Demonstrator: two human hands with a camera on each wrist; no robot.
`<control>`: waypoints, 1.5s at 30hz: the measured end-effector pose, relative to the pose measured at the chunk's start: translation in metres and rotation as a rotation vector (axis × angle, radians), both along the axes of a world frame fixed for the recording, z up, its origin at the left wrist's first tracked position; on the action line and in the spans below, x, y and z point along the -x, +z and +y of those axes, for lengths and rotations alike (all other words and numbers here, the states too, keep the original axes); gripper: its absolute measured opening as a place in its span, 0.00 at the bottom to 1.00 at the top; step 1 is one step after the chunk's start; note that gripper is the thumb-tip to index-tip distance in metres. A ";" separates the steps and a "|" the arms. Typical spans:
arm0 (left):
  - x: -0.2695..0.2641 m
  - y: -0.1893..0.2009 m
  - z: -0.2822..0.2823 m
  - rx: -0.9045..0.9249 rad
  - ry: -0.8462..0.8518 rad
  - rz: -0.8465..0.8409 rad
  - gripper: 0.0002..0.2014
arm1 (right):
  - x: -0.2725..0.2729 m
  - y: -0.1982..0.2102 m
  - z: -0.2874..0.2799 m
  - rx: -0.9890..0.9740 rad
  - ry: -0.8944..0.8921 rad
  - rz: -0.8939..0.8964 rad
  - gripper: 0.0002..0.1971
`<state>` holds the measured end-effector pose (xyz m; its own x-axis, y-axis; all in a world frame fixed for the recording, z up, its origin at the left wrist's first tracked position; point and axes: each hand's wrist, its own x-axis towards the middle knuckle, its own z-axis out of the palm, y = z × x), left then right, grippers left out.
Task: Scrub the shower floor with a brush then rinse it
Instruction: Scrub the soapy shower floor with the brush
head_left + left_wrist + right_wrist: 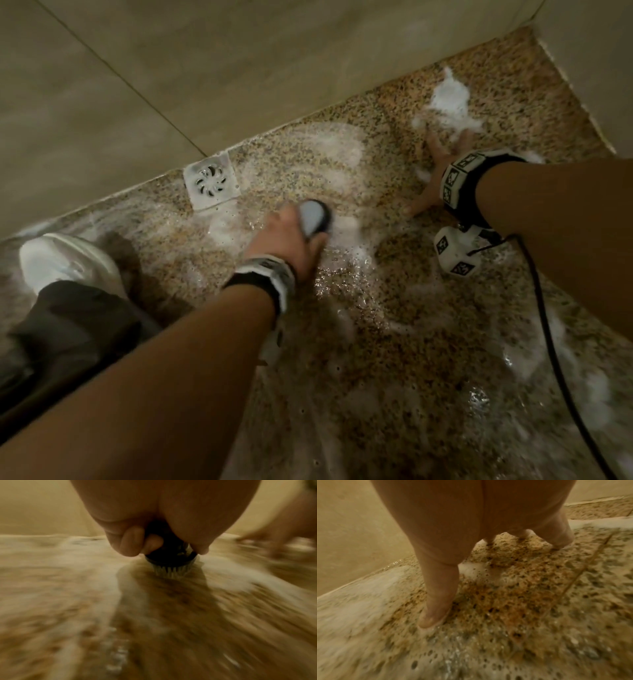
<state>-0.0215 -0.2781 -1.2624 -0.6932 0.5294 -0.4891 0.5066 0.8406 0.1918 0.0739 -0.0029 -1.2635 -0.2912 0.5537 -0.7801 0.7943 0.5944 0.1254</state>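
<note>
The shower floor (394, 342) is speckled brown stone, wet and streaked with white foam (448, 99). My left hand (291, 236) grips a round brush (317, 217) with a grey top and black body just right of the drain. In the left wrist view the brush (171, 559) stands bristles down on the floor (154, 615), my fingers (132, 540) curled round its body. My right hand (438, 164) lies flat on the floor at the right with fingers spread. The right wrist view shows its fingers (436, 595) straight and pressed on the soapy stone (522, 601).
A square white drain (210, 180) sits by the tiled wall (171, 68). My white shoe (65, 263) and dark trouser leg (68, 329) are at the left. A black cable (548, 325) runs from the right wrist band down the right side.
</note>
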 end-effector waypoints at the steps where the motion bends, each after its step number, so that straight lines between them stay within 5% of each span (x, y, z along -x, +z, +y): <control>1: 0.022 0.000 -0.013 0.028 0.103 0.022 0.32 | 0.000 0.002 -0.002 -0.004 -0.002 0.005 0.82; 5: 0.079 0.000 -0.062 0.187 0.330 0.092 0.39 | -0.001 0.007 -0.005 -0.024 0.038 0.017 0.76; 10: 0.044 -0.002 -0.052 0.154 0.453 0.025 0.37 | 0.000 0.017 -0.008 -0.017 0.014 0.012 0.85; 13: 0.028 0.005 -0.038 0.155 0.443 -0.042 0.38 | -0.005 0.017 -0.008 0.041 0.027 0.068 0.79; 15: 0.023 0.013 -0.037 0.167 0.416 -0.055 0.38 | -0.008 0.026 -0.013 0.012 -0.012 0.044 0.84; 19: 0.033 0.037 -0.046 0.169 0.383 -0.050 0.39 | -0.013 0.034 -0.020 0.069 0.014 0.149 0.47; 23: 0.042 0.043 -0.040 0.175 0.295 -0.038 0.37 | -0.007 0.034 -0.017 -0.008 0.127 -0.005 0.72; 29: 0.010 0.003 -0.023 0.192 0.275 -0.096 0.37 | -0.001 0.028 -0.013 -0.033 0.092 -0.051 0.81; 31: 0.011 0.000 -0.022 0.210 0.250 -0.102 0.37 | 0.003 0.029 -0.017 -0.049 0.124 -0.109 0.79; 37: 0.040 -0.013 -0.016 0.241 0.203 -0.099 0.40 | -0.009 0.048 -0.047 -0.131 0.220 -0.093 0.51; 41: 0.044 -0.016 -0.011 0.230 0.207 -0.113 0.48 | -0.027 0.033 -0.065 -0.102 0.214 -0.066 0.52; 45: 0.024 0.001 -0.009 0.263 0.109 -0.036 0.45 | -0.039 0.026 -0.093 -0.032 -0.029 0.037 0.51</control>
